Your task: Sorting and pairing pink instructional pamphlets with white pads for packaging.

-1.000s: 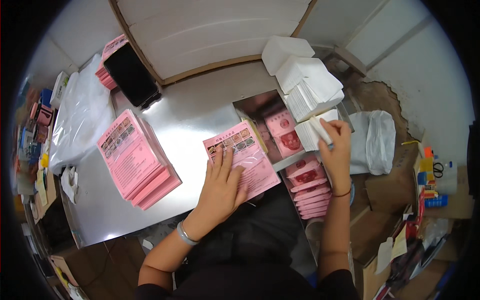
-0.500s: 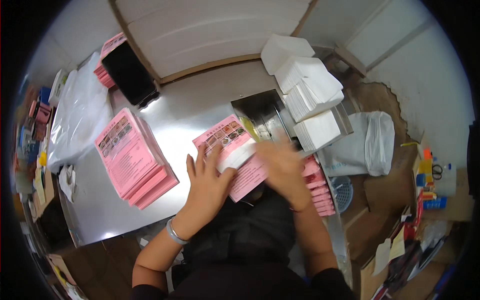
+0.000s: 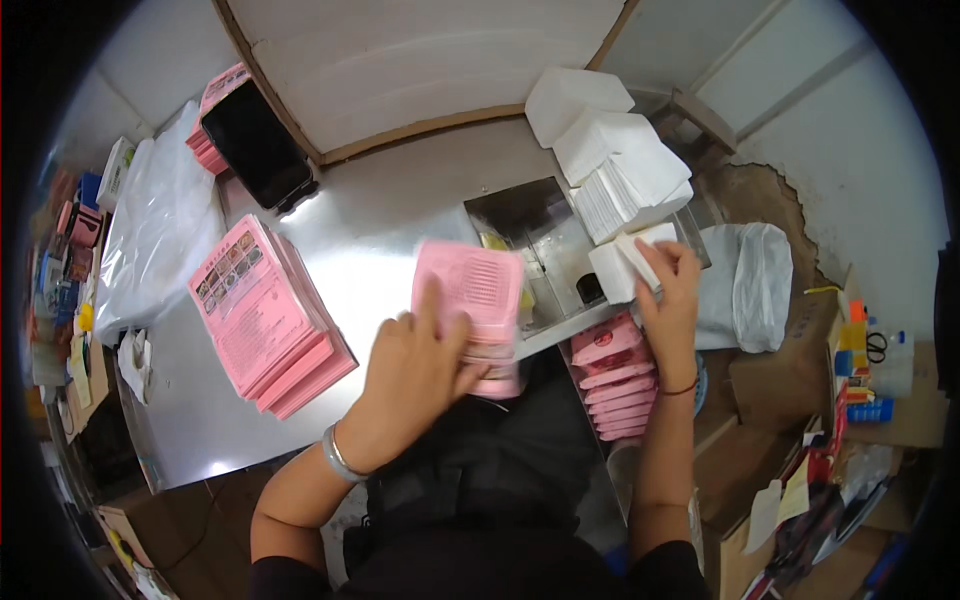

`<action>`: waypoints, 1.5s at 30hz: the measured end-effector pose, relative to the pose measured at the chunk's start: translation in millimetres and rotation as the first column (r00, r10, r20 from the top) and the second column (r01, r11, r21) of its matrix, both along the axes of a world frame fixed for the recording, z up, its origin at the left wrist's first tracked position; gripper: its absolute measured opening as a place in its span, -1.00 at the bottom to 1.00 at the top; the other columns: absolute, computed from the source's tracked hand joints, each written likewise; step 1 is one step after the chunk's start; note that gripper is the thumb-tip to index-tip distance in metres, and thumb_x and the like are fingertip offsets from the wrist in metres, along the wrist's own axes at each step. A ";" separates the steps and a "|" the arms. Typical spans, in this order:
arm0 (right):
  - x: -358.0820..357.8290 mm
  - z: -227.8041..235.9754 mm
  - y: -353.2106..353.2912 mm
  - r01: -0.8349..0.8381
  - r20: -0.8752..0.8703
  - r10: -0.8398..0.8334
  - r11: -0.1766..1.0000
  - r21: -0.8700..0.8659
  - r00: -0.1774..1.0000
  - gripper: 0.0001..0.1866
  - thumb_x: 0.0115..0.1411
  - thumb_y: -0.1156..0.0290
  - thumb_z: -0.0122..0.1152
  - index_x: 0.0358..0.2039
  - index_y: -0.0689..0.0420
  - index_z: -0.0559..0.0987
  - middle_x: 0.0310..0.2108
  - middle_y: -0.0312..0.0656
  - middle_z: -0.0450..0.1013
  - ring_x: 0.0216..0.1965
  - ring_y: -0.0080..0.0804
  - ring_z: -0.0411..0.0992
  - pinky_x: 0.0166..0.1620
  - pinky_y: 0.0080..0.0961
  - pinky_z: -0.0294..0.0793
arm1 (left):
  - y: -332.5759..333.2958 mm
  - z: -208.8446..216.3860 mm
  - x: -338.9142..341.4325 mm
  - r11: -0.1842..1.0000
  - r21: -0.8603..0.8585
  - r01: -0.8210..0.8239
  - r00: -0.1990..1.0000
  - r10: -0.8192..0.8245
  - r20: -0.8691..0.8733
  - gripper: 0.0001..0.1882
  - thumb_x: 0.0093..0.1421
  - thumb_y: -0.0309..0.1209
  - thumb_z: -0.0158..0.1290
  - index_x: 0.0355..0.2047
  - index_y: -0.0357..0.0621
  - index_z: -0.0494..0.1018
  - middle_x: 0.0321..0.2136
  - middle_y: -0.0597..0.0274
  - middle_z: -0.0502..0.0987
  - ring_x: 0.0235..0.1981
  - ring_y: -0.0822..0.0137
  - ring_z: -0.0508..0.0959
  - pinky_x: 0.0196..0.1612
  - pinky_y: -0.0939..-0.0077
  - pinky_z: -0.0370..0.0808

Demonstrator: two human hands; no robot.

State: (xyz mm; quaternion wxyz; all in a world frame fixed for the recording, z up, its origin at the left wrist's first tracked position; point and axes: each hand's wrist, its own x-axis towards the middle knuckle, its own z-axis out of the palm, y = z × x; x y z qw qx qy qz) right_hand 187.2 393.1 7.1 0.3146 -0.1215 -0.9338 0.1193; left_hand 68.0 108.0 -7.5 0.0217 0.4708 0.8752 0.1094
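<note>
My left hand grips a pink printed paper packet, folded over and somewhat smeared by motion, above the front edge of the metal table. Its thumb lies along the packet's lower part. Out to the right, my right hand pinches folded white napkins at the near end of the napkin row, fingers and thumb closed on their edge. More white napkins lean in a row behind. To the left lies a thick stack of pink printed sheets.
A metal tray sits beside the napkins. Below it are several finished-looking pink packets. A phone stands at the back left before more pink sheets. Clear plastic wrapping lies far left; a white bag rests at right.
The pink sheet has been folded over the white napkin and turned in my left hand. My right hand has left it, moved right and taken hold of white napkins.
</note>
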 end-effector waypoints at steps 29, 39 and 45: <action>-13.2 -17.8 -35.3 0.207 0.069 -0.212 0.975 0.076 0.975 -0.72 0.11 0.59 0.19 -0.13 0.29 0.58 -0.21 -0.02 0.39 -0.15 -0.06 0.34 -0.05 -0.22 0.39 | -16.3 -12.1 -13.2 0.801 0.598 -0.023 0.995 -0.039 0.091 -0.56 -0.17 -0.29 0.37 -0.38 -0.22 0.40 -0.13 -0.18 0.37 -0.13 -0.13 0.40 -0.11 0.03 0.39; 7.9 4.4 -97.7 -0.232 0.067 0.233 0.972 -0.032 0.970 -0.66 0.05 0.63 0.12 -0.13 0.24 0.62 -0.19 -0.03 0.58 -0.16 -0.08 0.55 -0.03 -0.27 0.48 | -15.8 -13.4 -1.0 0.928 0.374 0.006 0.993 -0.049 0.107 -0.46 -0.09 -0.34 0.28 -0.08 -0.22 0.41 0.09 -0.15 0.32 0.15 -0.16 0.30 0.16 0.04 0.30; 14.5 27.9 -49.8 0.216 -0.190 -0.185 0.963 0.159 0.964 -0.50 -0.01 0.75 0.06 0.03 0.36 0.52 0.08 0.06 0.46 0.18 -0.03 0.38 0.20 -0.16 0.33 | -19.3 -22.3 2.9 0.900 0.433 -0.053 0.988 -0.017 0.156 -0.45 -0.15 -0.37 0.31 -0.18 -0.27 0.32 0.07 -0.12 0.31 0.12 -0.14 0.31 0.15 0.07 0.27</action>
